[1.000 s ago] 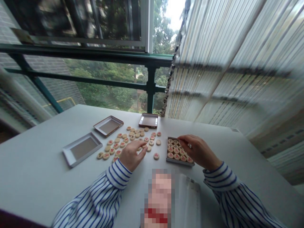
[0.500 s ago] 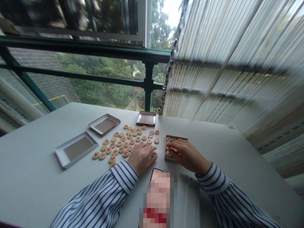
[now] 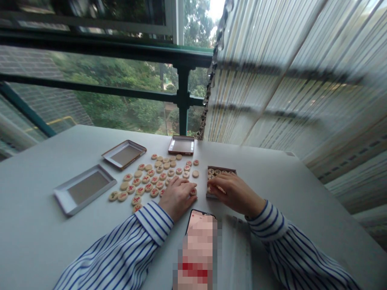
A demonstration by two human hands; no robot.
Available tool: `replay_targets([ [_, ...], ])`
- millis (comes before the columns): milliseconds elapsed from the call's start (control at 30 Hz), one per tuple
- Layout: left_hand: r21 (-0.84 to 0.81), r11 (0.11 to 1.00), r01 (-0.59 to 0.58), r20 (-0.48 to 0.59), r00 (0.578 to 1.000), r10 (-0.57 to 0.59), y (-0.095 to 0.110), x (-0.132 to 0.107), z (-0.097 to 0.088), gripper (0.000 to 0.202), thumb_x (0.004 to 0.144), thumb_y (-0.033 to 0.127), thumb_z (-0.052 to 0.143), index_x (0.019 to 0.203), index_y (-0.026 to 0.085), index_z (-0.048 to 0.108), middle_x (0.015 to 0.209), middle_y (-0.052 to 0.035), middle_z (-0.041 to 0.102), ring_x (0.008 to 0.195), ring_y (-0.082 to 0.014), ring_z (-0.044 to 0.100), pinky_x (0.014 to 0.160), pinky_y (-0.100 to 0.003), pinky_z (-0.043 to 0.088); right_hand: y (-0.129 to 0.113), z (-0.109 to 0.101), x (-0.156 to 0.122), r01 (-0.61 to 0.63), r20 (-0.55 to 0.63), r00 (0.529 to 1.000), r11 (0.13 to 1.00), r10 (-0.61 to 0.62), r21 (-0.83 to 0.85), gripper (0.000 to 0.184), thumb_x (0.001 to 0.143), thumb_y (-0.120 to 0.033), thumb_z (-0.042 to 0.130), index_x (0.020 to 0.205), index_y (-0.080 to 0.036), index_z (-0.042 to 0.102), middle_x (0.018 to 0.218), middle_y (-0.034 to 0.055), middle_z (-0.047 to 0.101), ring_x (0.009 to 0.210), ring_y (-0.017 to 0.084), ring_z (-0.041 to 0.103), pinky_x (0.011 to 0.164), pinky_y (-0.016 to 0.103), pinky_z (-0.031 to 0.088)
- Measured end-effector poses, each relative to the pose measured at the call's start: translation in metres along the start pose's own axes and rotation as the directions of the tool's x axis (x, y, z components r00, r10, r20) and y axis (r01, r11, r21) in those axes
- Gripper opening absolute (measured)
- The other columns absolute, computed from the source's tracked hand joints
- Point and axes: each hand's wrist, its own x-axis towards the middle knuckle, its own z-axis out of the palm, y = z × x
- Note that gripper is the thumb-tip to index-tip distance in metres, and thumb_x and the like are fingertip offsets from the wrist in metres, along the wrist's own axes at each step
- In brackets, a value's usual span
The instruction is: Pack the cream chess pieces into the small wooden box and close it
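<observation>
My left hand (image 3: 177,197) rests on the table at the right side of a loose spread of round wooden Chinese chess pieces (image 3: 148,187). Its thumb and fingers are closed around one red-marked Chinese chess piece (image 3: 192,192). My right hand (image 3: 238,194) reaches over a small shallow box (image 3: 221,168), with its fingers bent down onto a Chinese chess piece at the box's left side. That piece is mostly covered by the fingers. Dark-marked pieces lie in a row along the far side of the box; the hand hides much of the rest.
Two shallow trays, one white (image 3: 65,205) and one brown-rimmed (image 3: 104,155), lie at the left. Another brown-rimmed tray (image 3: 181,153) lies at the back. A phone (image 3: 198,216) lies between my forearms, beside a clear plastic thing (image 3: 238,245). A string curtain (image 3: 260,88) hangs behind the table.
The view has shifted slightly, so everything sits a little further left and higher. My left fingers have closed in on the red-marked piece. My right hand stays at the box, fingers lower.
</observation>
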Motion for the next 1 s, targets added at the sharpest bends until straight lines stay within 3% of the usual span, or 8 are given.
replay_targets([
  [300,0.001,1.0,-0.023,-0.011,1.0,0.023,-0.002,-0.002,0.005,0.026,0.074,0.022,0.057,0.099,0.016,0.059,0.091,-0.0079,0.066,0.093,-0.0211,0.056,0.095,-0.044,0.033,0.003,-0.002,0.0,-0.014,-0.03,0.999,1.0,0.014,0.007,0.015,0.083,-0.021,0.048,0.09,-0.017,0.06,0.085,0.0063,0.064,0.08,0.015,0.056,0.071,0.027,0.038],
  [667,-0.11,0.989,-0.101,-0.133,0.987,0.086,-0.002,0.001,0.003,0.022,0.076,0.016,0.054,0.098,0.015,0.053,0.079,-0.0039,0.065,0.077,-0.0184,0.058,0.079,-0.038,0.044,0.007,-0.008,-0.001,-0.013,-0.06,0.998,1.0,0.013,-0.013,0.015,0.084,-0.022,0.046,0.088,-0.018,0.06,0.083,0.005,0.065,0.078,0.014,0.056,0.071,0.027,0.039],
  [833,-0.271,0.96,-0.075,-0.214,0.977,0.016,0.0,0.002,0.002,0.026,0.075,0.014,0.055,0.101,0.017,0.05,0.079,-0.0026,0.063,0.076,-0.0145,0.059,0.073,-0.031,0.048,0.013,-0.021,-0.003,-0.039,-0.084,0.996,0.998,0.035,-0.044,0.018,0.085,-0.022,0.045,0.093,-0.018,0.06,0.083,0.0054,0.065,0.078,0.015,0.057,0.071,0.027,0.041],
  [1000,-0.408,0.913,0.01,-0.21,0.972,-0.104,0.004,0.006,-0.003,0.026,0.074,0.014,0.057,0.1,0.016,0.052,0.079,-0.0022,0.062,0.074,-0.013,0.06,0.071,-0.029,0.051,0.02,-0.034,-0.005,-0.07,-0.131,0.989,0.997,0.065,-0.038,0.019,0.085,-0.023,0.045,0.091,-0.017,0.062,0.079,0.0056,0.066,0.076,0.015,0.057,0.071,0.027,0.041],
])
